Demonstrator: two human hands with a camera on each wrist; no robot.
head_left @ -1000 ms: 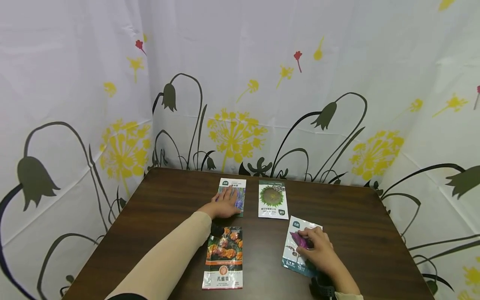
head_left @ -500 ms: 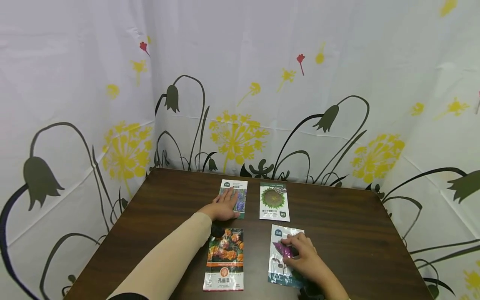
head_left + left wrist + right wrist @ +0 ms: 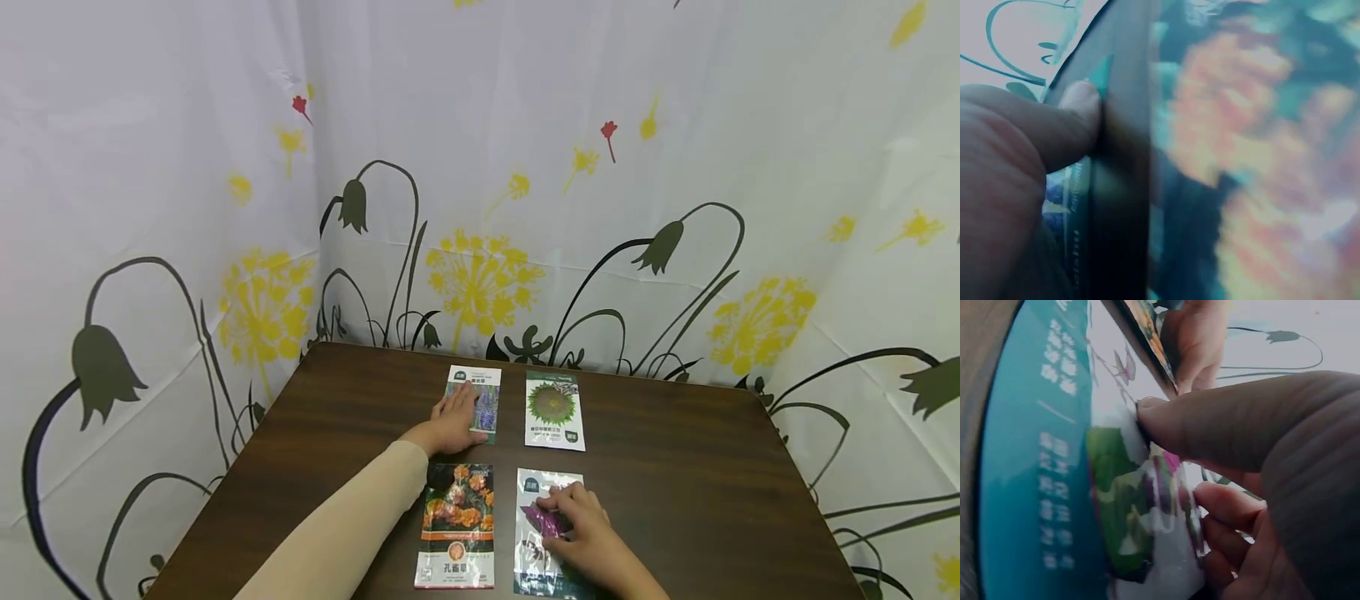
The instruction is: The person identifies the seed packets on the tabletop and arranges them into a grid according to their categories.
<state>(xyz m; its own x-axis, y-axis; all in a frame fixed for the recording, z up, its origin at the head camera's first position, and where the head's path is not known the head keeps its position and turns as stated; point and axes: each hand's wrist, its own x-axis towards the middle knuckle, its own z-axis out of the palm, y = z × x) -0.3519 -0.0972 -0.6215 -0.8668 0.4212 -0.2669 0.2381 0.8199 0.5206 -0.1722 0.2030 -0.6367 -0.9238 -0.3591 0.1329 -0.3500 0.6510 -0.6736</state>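
Observation:
Four-cornered arrangement of seed packets on a dark wooden table [image 3: 697, 483]. My left hand [image 3: 452, 425] lies with fingers extended over the back-left packet with blue-purple flowers [image 3: 487, 408], thumb by its lower edge. At the front right, my right hand [image 3: 585, 533] pinches the face of a white and teal packet with a purple flower [image 3: 528, 562]; in the right wrist view the thumb [image 3: 1172, 422] and fingers bear on its bulging middle. The orange marigold packet [image 3: 457, 533] lies to its left, just below my left wrist. A sunflower-head packet [image 3: 553, 408] lies at the back right.
A white curtain [image 3: 480, 125] printed with grey bellflowers and yellow blossoms hangs behind the table and at both sides. The table's far edge [image 3: 660, 383] runs close behind the two back packets.
My right hand has slid the purple-flower packet leftward, from a tilted position at the right to nearly straight beside the marigold packet. The left hand stays on its packet. The head view has shifted slightly.

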